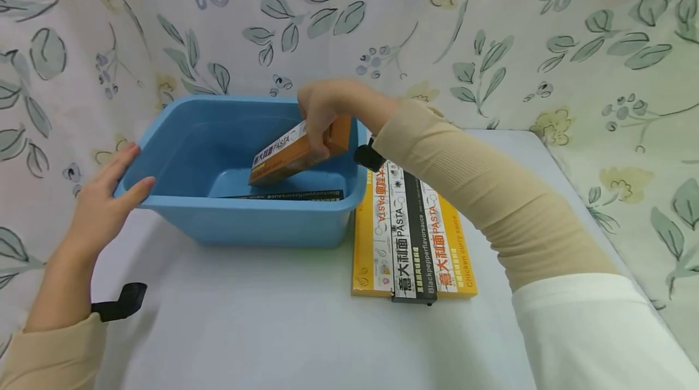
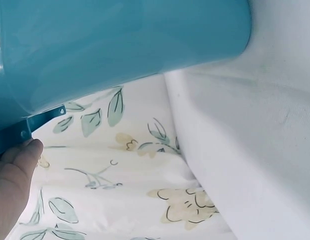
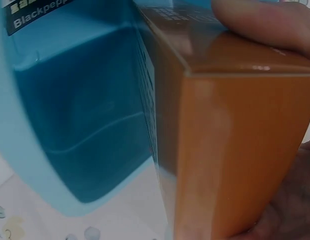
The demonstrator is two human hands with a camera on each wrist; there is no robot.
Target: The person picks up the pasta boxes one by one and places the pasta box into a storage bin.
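Note:
A blue plastic bin (image 1: 246,220) stands on the white table. At its left end my left hand (image 1: 106,193) holds the rim, thumb over the front corner; the left wrist view shows fingers (image 2: 25,155) at the rim's edge. Over the bin's right half, my right hand (image 1: 322,114) grips an orange pasta box (image 1: 292,159) by its raised right end. The box tilts, its left end lower inside the bin. In the right wrist view, thumb and fingers clasp opposite sides of the orange box (image 3: 235,150). A black pasta box (image 1: 306,195) lies in the bin along the front wall.
Right of the bin, several pasta boxes lie side by side on the table: a yellow one (image 1: 363,256), a black one (image 1: 417,256) and another yellow one (image 1: 459,256). Behind hangs a floral curtain (image 1: 382,26). My right forearm crosses above the boxes.

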